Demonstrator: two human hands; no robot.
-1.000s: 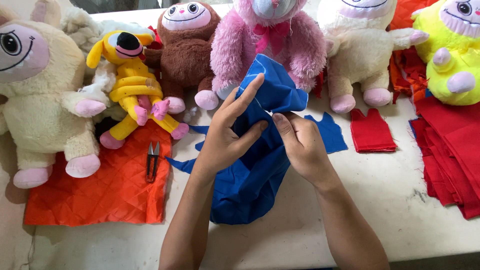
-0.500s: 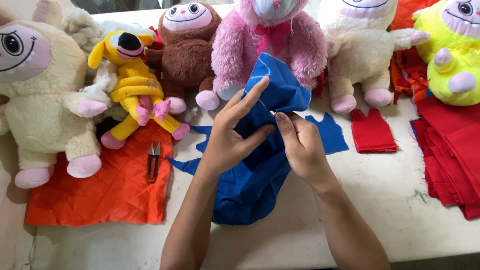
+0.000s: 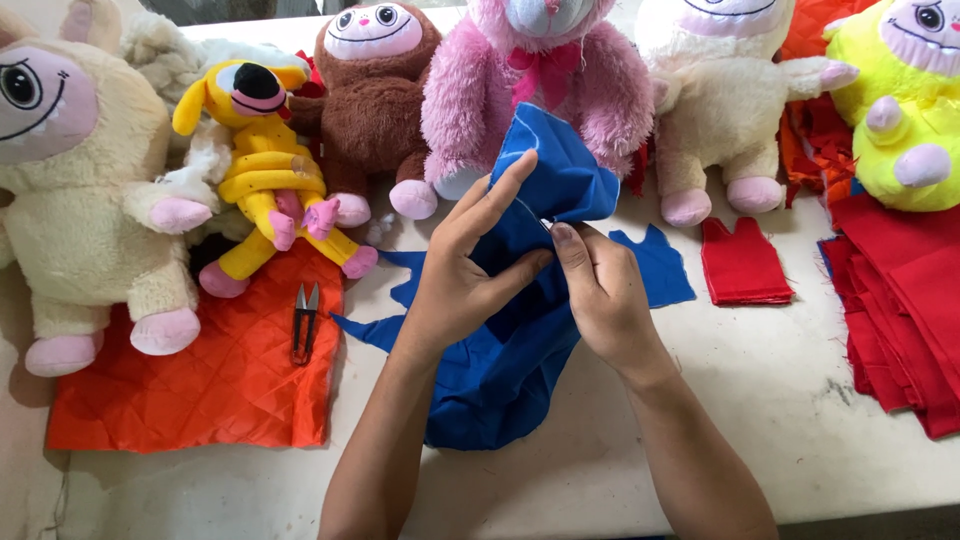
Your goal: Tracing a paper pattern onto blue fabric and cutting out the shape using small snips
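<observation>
The pale table (image 3: 760, 400) carries everything, and along its far edge sits a row of plush toys. Biggest is the cream plush (image 3: 75, 190) at the far left corner, then the pink plush (image 3: 545, 95) in the middle of the far edge, the second cream plush (image 3: 725, 90) to its right, the brown plush (image 3: 370, 95) to its left, the neon yellow plush (image 3: 905, 110) at the far right corner, and the small yellow dog plush (image 3: 265, 175) leaning between the brown one and the big cream one.

An orange quilted cloth (image 3: 200, 385) lies flat toward the left edge, and a stack of red cloth (image 3: 905, 310) runs along the right edge.

The blue fabric (image 3: 500, 370) is in the middle of the table, its lower part resting on the surface toward the near edge, its upper end lifted in front of the pink plush. My left hand (image 3: 465, 280) is clasped around the raised part, fingers spread up over the fold. My right hand (image 3: 600, 290) pinches the same fabric just beside it, thumb and forefinger closed on the edge, so both grips are clenched on the blue fabric.

A blue cut piece (image 3: 660, 265) lies just right of my right hand, a small red cut piece (image 3: 745, 262) beyond it. Thread snips (image 3: 304, 322) rest on the orange cloth's right side
</observation>
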